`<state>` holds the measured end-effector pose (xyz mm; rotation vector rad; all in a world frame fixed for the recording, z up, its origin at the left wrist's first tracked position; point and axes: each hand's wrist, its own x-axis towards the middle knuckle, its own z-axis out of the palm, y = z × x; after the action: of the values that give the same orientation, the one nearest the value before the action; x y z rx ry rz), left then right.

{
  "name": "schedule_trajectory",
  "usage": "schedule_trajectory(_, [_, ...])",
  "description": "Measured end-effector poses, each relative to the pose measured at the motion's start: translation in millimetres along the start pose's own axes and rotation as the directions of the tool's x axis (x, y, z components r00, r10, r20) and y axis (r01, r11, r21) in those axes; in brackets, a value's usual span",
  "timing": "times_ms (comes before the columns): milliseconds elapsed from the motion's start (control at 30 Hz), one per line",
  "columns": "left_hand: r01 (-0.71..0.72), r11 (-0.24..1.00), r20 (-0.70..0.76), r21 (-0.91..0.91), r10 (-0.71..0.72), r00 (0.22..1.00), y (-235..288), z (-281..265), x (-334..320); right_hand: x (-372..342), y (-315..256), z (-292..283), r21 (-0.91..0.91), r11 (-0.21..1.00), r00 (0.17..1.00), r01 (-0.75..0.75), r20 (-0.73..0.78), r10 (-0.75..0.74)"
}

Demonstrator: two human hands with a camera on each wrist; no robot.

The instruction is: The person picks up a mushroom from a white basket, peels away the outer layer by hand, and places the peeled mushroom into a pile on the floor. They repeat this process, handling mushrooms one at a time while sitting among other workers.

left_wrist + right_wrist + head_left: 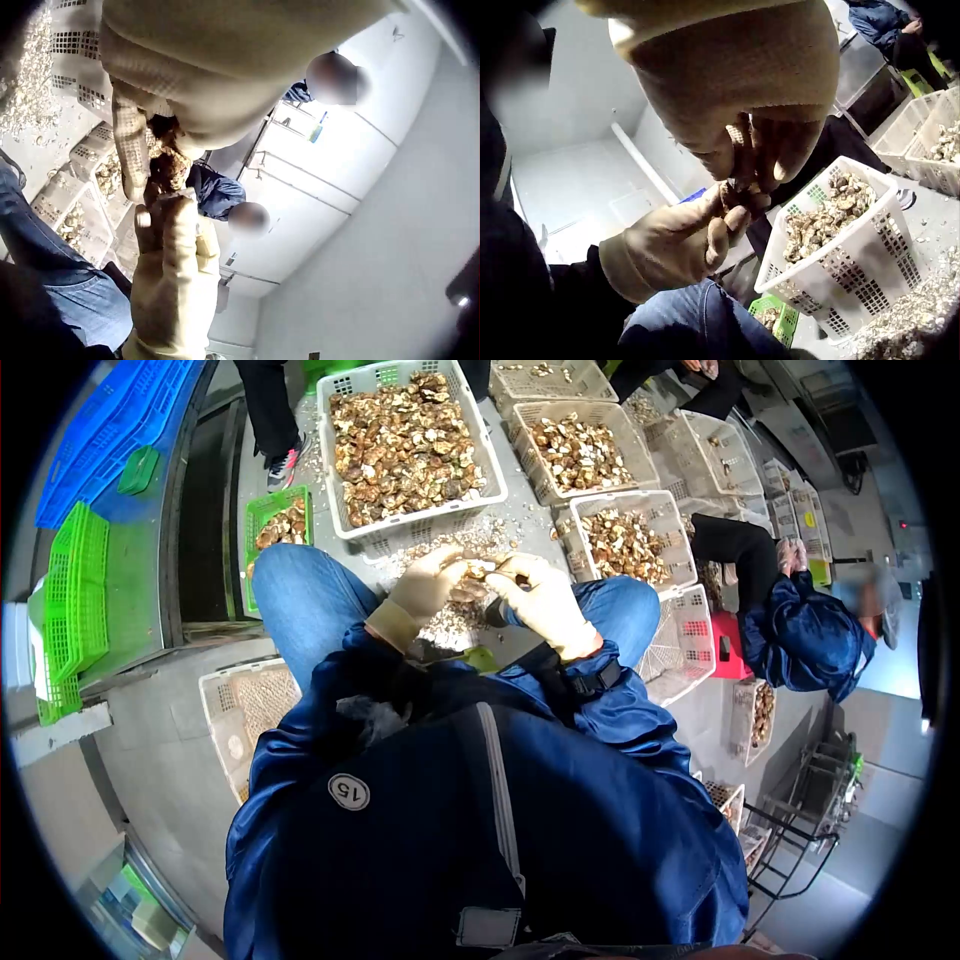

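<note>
Both hands wear pale gloves and meet above the knees. The left hand [424, 592] grips a brown, rough shell [171, 166] between thumb and fingers. Opposite it, the right hand [545, 600] has its fingers curled at the shell's other side; in the right wrist view a thin tool seems to stick out between the fingers of the right hand [742, 90], mostly hidden. The shell is small and dark in that view, at the fingertips of the left hand [682, 244].
A large white crate [330, 460] of shells stands ahead, with more shell-filled crates [650, 588] to the right. A small green basket [250, 525] is left of the knees. Loose shell bits [455, 622] cover the floor between the legs. Another person [810, 635] sits at right.
</note>
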<state>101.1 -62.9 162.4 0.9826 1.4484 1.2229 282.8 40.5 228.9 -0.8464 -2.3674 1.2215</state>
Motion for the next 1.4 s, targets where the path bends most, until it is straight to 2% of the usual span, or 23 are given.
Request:
schedule_trajectory(33, [-0.133,0.986,0.022,0.097,0.132,0.991,-5.9,-1.5,3.5,1.9,-2.3,-1.3,-0.059,0.997,0.998,0.053,0.029,-0.051])
schedule_trajectory(100, [-0.015,0.945,-0.012,-0.327,0.012,1.0,4.7,7.4,-3.9,7.5,-9.7,-5.5,-0.111,0.989,0.995,0.094,0.031,-0.091])
schedule_trajectory(133, [-0.091,0.988,-0.049,-0.124,0.086,0.995,5.5,3.5,-5.2,8.6,-14.9,-4.8,-0.131,0.985,0.993,0.114,0.035,-0.11])
schedule_trajectory(167, [-0.159,0.984,-0.072,0.087,0.165,0.984,4.3,-1.8,-6.0,7.3,-21.3,-2.7,0.008,0.998,0.996,-0.06,0.065,0.059])
schedule_trajectory(233, [-0.208,0.83,-0.116,0.517,0.309,0.944,7.0,-6.9,-11.1,7.9,-18.9,4.9,0.038,0.999,0.997,0.02,0.074,-0.023])
schedule_trajectory(300, [-0.22,0.853,-0.13,0.473,0.314,0.941,13.8,-8.4,-13.9,10.3,-17.4,8.5,0.039,0.998,0.996,0.056,0.065,-0.058])
schedule_trajectory(400, [-0.2,0.905,-0.133,0.376,0.267,0.955,15.7,-10.7,-15.0,13.8,-25.6,4.9,0.04,0.989,0.985,-0.146,0.1,0.141])
schedule_trajectory(433, [-0.195,0.894,-0.127,0.403,0.266,0.956,22.4,-12.6,-17.5,16.3,-12.1,8.4,0.0,0.999,0.996,0.04,0.078,-0.04])
schedule_trajectory(500, [-0.13,0.866,-0.113,0.483,0.21,0.971,32.5,-12.8,-21.4,15.5,-13.1,10.3,-0.004,1.0,0.997,0.023,0.068,-0.022])
schedule_trajectory(533, [-0.119,0.909,-0.095,0.398,0.17,0.981,28.6,-12.3,-19.4,15.1,-18.0,9.7,-0.008,1.0,0.998,0.013,0.059,-0.012])
schedule_trajectory(567, [-0.105,0.944,-0.073,0.311,0.134,0.988,17.6,-12.6,-15.8,13.6,-25.5,5.9,0.051,0.981,0.98,-0.185,0.079,0.181])
schedule_trajectory(633, [-0.012,1.0,-0.005,0.014,0.012,1.0,-15.6,-14.8,-7.0,15.2,-15.2,6.4,0.116,0.987,0.992,-0.116,0.053,0.11])
schedule_trajectory(667, [0.081,0.979,0.038,-0.189,-0.075,0.996,-32.2,-15.8,-2.8,15.6,-8.9,7.9,0.149,0.986,0.996,-0.08,0.041,0.074])
schedule_trajectory(700, [0.09,0.946,0.033,-0.31,-0.084,0.996,-25.8,-13.7,-6.3,11.7,-8.0,13.0,0.251,0.954,0.985,-0.163,-0.007,0.17])
schedule_trajectory(767, [0.113,0.829,0.033,-0.547,-0.113,0.993,-19.3,-8.6,-8.7,8.5,-9.4,12.7,0.233,0.953,0.979,-0.192,-0.022,0.202])
schedule_trajectory(800, [0.127,0.823,0.055,-0.554,-0.116,0.992,-19.4,-7.8,-8.3,7.7,-11.7,11.8,0.225,0.952,0.975,-0.208,-0.029,0.22])
schedule_trajectory(900, [0.137,0.84,0.083,-0.525,-0.109,0.991,-16.8,-4.3,-8.3,8.1,-24.6,9.4,-0.009,0.999,0.995,-0.048,-0.091,0.047])
schedule_trajectory(1000, [0.267,0.749,0.209,-0.606,-0.174,0.962,-6.5,-11.9,-12.9,10.4,-12.8,6.5,0.19,0.949,0.967,-0.251,-0.001,0.256])
schedule_trajectory(1033, [0.239,0.749,0.189,-0.618,-0.153,0.97,-13.1,-12.6,-14.3,14.3,-14.3,1.1,0.063,0.998,0.997,-0.028,-0.066,0.032])
schedule_trajectory(1133, [0.288,0.795,0.196,-0.533,-0.215,0.957,-1.9,-13.2,-11.9,12.5,-20.9,1.1,-0.022,1.0,1.0,-0.019,0.02,0.02])
schedule_trajectory(1167, [0.27,0.84,0.104,-0.471,-0.251,0.962,5.3,-7.4,-13.7,13.5,-8.2,6.5,-0.05,0.988,0.989,0.144,-0.014,-0.144])
schedule_trajectory(1300, [0.232,0.915,0.122,-0.33,-0.202,0.972,2.2,-16.6,-12.6,13.9,-4.7,0.3,-0.021,0.999,0.997,-0.045,0.068,0.047])
schedule_trajectory(1400, [0.125,0.987,0.044,-0.096,-0.121,0.992,-4.8,-19.8,-8.7,12.0,-5.5,1.5,0.085,0.984,0.982,-0.155,0.126,0.144])
